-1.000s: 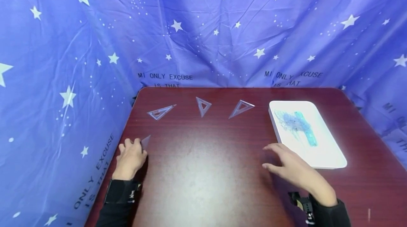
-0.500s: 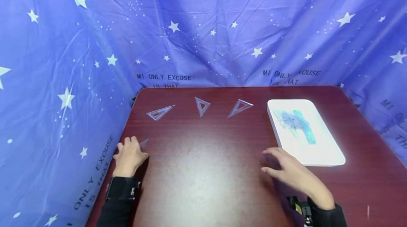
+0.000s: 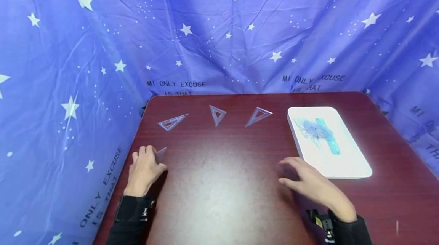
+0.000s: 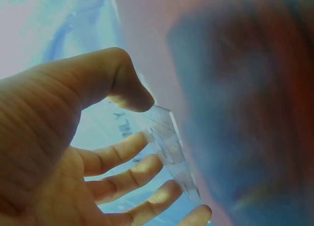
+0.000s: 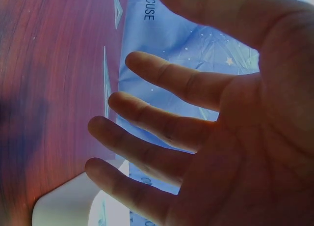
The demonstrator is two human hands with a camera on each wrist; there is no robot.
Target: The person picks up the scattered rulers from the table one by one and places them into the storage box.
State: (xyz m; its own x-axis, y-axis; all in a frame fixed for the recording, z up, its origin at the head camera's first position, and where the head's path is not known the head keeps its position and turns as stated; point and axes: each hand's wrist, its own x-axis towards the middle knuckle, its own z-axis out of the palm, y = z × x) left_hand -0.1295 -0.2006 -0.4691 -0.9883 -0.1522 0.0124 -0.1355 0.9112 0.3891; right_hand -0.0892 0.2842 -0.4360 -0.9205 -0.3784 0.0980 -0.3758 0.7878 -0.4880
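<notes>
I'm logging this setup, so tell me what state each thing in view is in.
Held set square: in left hand; table contact unclear.
Left hand: gripping that set square.
Right hand: fingers apart, holding nothing.
Left loose set square: flat on the table.
Middle loose set square: flat.
Right loose set square: flat.
White tray: on the table, bluish patch inside unclear.
Curtain: hanging, wrinkled.

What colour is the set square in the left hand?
The set square looks clear and colourless; the left wrist view shows it best.
</notes>
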